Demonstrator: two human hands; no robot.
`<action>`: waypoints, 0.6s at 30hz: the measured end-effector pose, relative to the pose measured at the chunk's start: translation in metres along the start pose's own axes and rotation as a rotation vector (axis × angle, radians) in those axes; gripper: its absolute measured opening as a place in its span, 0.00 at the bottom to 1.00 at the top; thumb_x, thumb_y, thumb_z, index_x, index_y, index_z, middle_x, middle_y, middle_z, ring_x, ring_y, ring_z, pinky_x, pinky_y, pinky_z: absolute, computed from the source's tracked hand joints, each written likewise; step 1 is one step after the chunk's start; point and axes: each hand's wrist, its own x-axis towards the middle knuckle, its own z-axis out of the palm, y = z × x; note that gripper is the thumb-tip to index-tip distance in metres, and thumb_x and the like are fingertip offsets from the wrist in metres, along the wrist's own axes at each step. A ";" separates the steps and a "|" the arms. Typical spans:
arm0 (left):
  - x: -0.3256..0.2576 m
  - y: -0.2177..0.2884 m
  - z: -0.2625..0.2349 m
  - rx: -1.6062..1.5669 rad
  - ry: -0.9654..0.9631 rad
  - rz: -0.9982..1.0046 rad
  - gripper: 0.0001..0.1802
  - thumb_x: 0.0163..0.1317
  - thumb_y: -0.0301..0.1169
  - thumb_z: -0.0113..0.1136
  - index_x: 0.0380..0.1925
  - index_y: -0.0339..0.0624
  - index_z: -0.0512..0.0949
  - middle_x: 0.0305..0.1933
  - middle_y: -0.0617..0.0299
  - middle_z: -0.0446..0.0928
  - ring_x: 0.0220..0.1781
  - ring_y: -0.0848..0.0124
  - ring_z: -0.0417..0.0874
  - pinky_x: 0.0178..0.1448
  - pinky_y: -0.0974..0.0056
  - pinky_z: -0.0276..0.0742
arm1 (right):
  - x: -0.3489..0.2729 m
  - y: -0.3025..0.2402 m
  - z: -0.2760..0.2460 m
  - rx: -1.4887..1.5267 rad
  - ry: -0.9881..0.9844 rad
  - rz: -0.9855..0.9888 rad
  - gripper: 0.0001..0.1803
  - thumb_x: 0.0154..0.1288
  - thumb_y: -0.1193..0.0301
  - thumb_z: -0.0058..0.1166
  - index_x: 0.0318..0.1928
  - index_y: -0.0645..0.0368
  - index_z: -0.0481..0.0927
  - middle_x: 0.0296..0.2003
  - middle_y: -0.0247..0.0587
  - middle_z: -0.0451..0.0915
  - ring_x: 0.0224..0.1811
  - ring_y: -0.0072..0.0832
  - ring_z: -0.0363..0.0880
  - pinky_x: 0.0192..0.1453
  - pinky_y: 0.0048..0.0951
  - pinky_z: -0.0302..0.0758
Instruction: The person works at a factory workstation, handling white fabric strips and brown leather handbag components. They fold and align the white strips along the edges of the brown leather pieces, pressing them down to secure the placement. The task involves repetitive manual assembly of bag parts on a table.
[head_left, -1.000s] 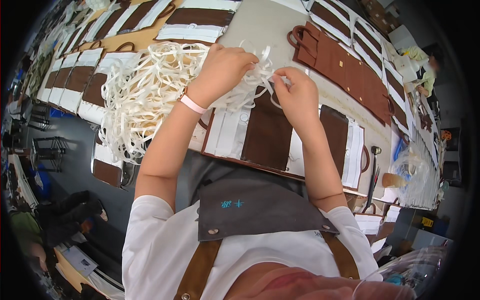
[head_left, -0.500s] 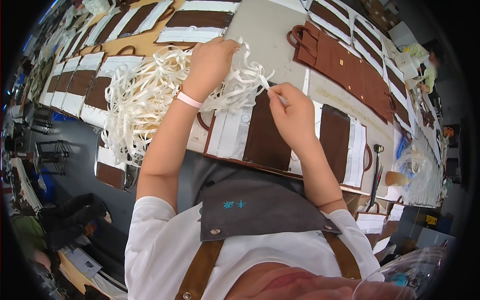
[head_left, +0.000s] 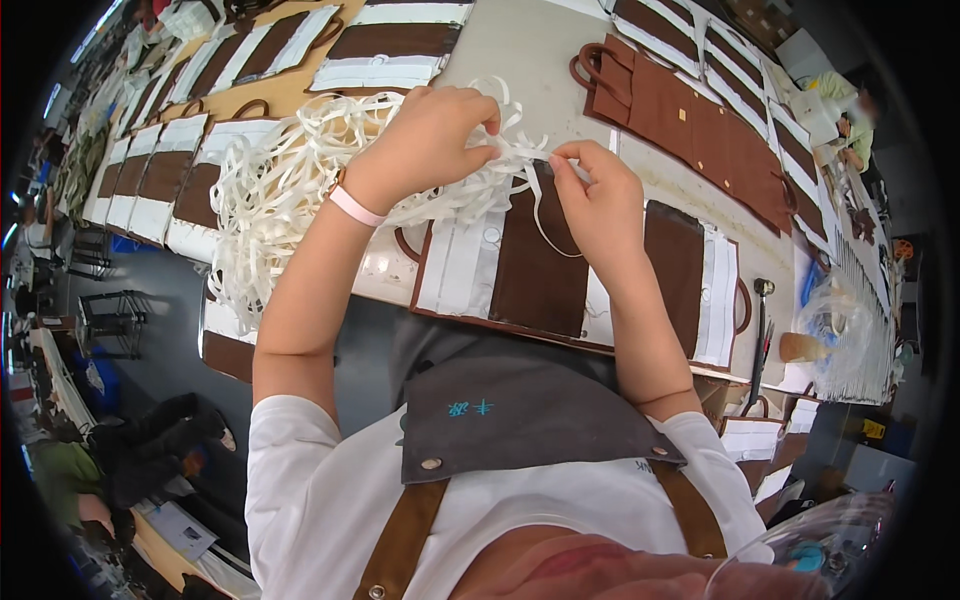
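Note:
A large tangled heap of thin white ribbon (head_left: pixel 265 215) lies on the work table. My left hand (head_left: pixel 435 140) is over its right end, fingers curved, with a gap between thumb and forefinger and nothing seen in them. To its right, my right hand (head_left: pixel 605 205) pinches the white ribbon at the heap's edge between thumb and forefinger. One loose strand loops down beside this hand over an opened-out bag panel (head_left: pixel 540 260), dark brown with white strips, which lies flat at the table's near edge. Its middle is partly hidden by my right forearm.
More brown-and-white bag panels (head_left: pixel 395 42) lie at the far side and left. A reddish-brown bag piece (head_left: pixel 690 130) with handles is at the right. A hammer (head_left: pixel 762 310) and a clear plastic bag (head_left: pixel 835 325) are near the right edge. Another person (head_left: pixel 860 140) is at far right.
My left hand has turned and moved slightly right and down, its thumb and forefinger now apart. My right hand has shifted a little right, and a ribbon strand now hangs over the panel.

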 end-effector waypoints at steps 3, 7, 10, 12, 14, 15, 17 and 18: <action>-0.009 0.003 0.009 0.068 0.023 -0.015 0.12 0.56 0.32 0.68 0.39 0.44 0.79 0.38 0.61 0.82 0.47 0.61 0.82 0.60 0.55 0.68 | 0.002 -0.001 0.000 0.032 -0.009 -0.008 0.04 0.66 0.73 0.59 0.37 0.61 0.81 0.30 0.44 0.82 0.28 0.40 0.79 0.33 0.38 0.74; -0.009 0.007 0.016 0.126 0.009 -0.060 0.10 0.56 0.30 0.66 0.38 0.45 0.78 0.37 0.62 0.82 0.46 0.61 0.81 0.62 0.54 0.65 | 0.014 0.012 0.001 -0.058 0.014 -0.065 0.04 0.66 0.72 0.59 0.36 0.60 0.81 0.30 0.44 0.82 0.29 0.42 0.80 0.35 0.40 0.74; -0.009 0.008 0.015 0.079 0.070 -0.085 0.09 0.53 0.28 0.65 0.35 0.44 0.77 0.34 0.61 0.81 0.44 0.59 0.82 0.59 0.53 0.67 | 0.032 0.030 0.004 -0.174 0.037 -0.065 0.06 0.66 0.70 0.59 0.36 0.59 0.81 0.30 0.44 0.82 0.30 0.43 0.80 0.36 0.42 0.74; -0.012 0.006 0.020 0.060 0.116 -0.080 0.09 0.50 0.26 0.64 0.33 0.43 0.79 0.32 0.58 0.81 0.42 0.56 0.82 0.54 0.52 0.70 | 0.039 0.038 0.007 -0.233 -0.001 -0.047 0.06 0.67 0.69 0.57 0.36 0.59 0.80 0.31 0.47 0.82 0.34 0.47 0.81 0.39 0.45 0.74; -0.014 -0.003 0.030 0.064 0.197 -0.016 0.08 0.45 0.23 0.62 0.29 0.42 0.81 0.29 0.54 0.82 0.38 0.51 0.83 0.45 0.49 0.74 | 0.046 0.051 0.019 -0.250 0.035 -0.158 0.06 0.67 0.69 0.56 0.35 0.59 0.79 0.31 0.49 0.81 0.37 0.51 0.80 0.40 0.48 0.74; -0.015 -0.001 0.028 0.100 0.198 -0.006 0.09 0.44 0.22 0.61 0.29 0.42 0.82 0.30 0.55 0.82 0.39 0.52 0.83 0.46 0.49 0.74 | 0.050 0.056 0.024 -0.289 0.034 -0.153 0.06 0.66 0.69 0.57 0.35 0.59 0.78 0.31 0.49 0.81 0.36 0.51 0.80 0.40 0.49 0.74; -0.014 0.004 0.027 0.071 0.194 -0.037 0.06 0.47 0.23 0.60 0.27 0.44 0.81 0.30 0.57 0.81 0.41 0.56 0.82 0.50 0.51 0.70 | 0.054 0.060 0.028 -0.277 0.059 -0.164 0.05 0.66 0.71 0.57 0.34 0.59 0.77 0.31 0.50 0.80 0.36 0.51 0.80 0.39 0.49 0.73; -0.015 0.003 0.027 0.092 0.207 -0.031 0.05 0.48 0.24 0.60 0.27 0.45 0.81 0.30 0.60 0.80 0.42 0.58 0.81 0.51 0.53 0.69 | 0.058 0.062 0.032 -0.306 0.043 -0.123 0.06 0.66 0.71 0.56 0.34 0.60 0.77 0.32 0.52 0.80 0.38 0.53 0.80 0.40 0.49 0.74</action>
